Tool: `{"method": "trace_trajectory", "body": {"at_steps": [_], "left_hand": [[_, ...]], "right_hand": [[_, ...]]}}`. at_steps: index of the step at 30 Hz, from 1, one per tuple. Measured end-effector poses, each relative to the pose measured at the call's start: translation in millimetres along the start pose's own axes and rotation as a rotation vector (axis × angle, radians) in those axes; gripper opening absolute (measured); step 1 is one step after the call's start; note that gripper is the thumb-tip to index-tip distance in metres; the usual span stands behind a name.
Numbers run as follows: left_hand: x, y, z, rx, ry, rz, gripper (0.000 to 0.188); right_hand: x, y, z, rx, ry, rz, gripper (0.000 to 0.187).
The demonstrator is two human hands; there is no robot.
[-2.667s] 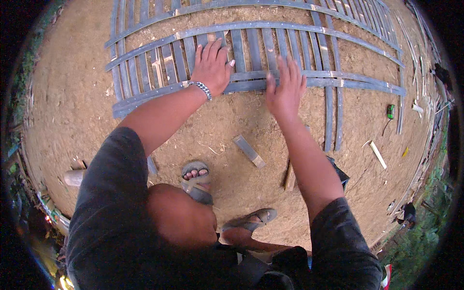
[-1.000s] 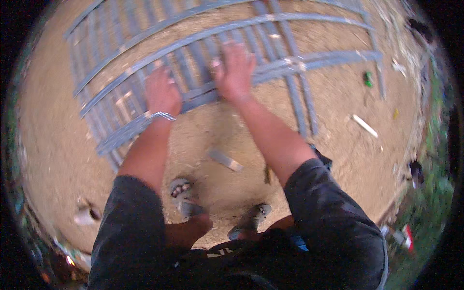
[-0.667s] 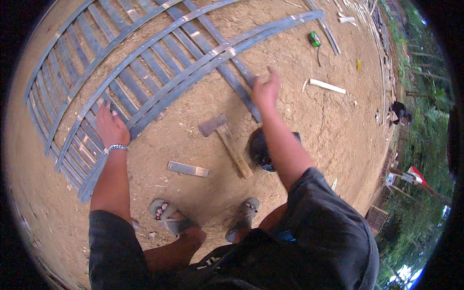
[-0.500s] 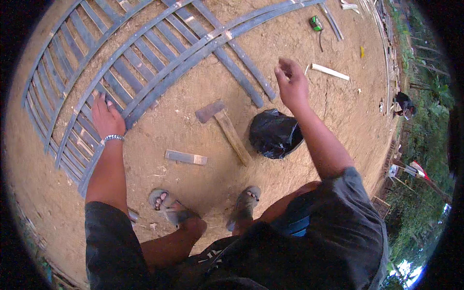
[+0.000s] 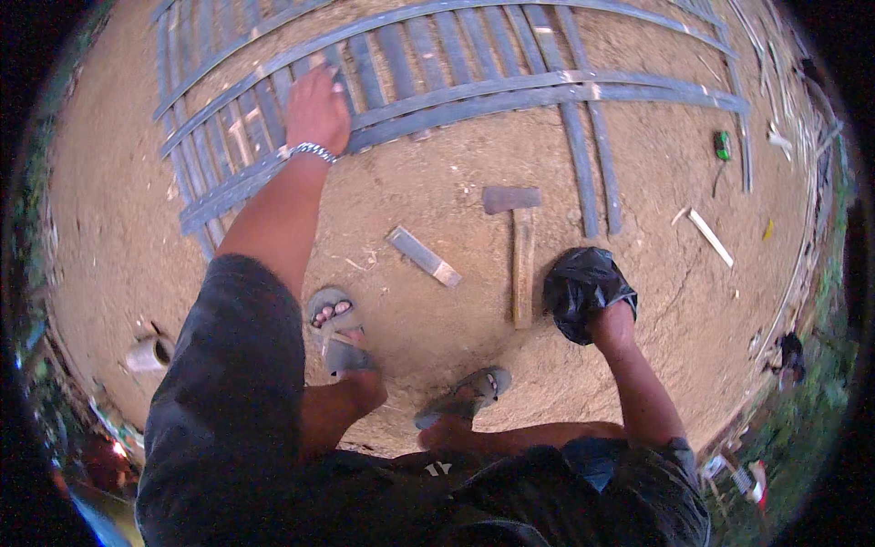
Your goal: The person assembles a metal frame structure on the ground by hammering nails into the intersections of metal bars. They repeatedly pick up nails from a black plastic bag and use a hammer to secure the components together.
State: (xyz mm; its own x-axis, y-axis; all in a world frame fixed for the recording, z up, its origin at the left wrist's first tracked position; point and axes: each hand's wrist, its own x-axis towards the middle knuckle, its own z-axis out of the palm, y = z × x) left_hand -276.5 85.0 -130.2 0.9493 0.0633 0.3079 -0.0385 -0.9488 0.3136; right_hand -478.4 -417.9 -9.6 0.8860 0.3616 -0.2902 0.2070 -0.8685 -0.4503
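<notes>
My left hand [image 5: 319, 108] rests on a dark grey slatted frame [image 5: 428, 117], its fingers stretched out over the slats and curved bars. A crumpled black plastic bag [image 5: 576, 284] lies on the ground to the right. Inside its mouth is my right hand [image 5: 612, 326]; the bag hides the fingers, so what they hold cannot be seen. Left of the bag lies an axe [image 5: 522, 264] with a wooden handle and a dark metal head. Farther left is a short flat grey piece of wood [image 5: 424, 255] with a pale end.
A green and black tape measure [image 5: 722, 144] lies at the far right, above a pale stick [image 5: 710, 239]. My sandalled feet [image 5: 337, 326] stand close by. On the left is a pale hollow cylinder [image 5: 149, 355]. Loose strips [image 5: 775, 82] lie along the right edge.
My right hand has come down from mid-air into the black bag. The view has turned, so the frame and tools appear rotated and farther right. My left hand stays on the frame.
</notes>
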Motion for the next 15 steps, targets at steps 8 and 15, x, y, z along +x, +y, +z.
{"method": "trace_trajectory", "body": {"at_steps": [8, 15], "left_hand": [[-8.9, -0.6, -9.6, -0.245, 0.073, -0.065, 0.032], [-49.7, 9.8, -23.1, -0.399, 0.420, -0.349, 0.033]], "right_hand": [[-4.7, 1.9, 41.0, 0.078, 0.051, 0.070, 0.044], [-28.9, 8.0, 5.3, -0.265, -0.069, -0.043, 0.026]]}}
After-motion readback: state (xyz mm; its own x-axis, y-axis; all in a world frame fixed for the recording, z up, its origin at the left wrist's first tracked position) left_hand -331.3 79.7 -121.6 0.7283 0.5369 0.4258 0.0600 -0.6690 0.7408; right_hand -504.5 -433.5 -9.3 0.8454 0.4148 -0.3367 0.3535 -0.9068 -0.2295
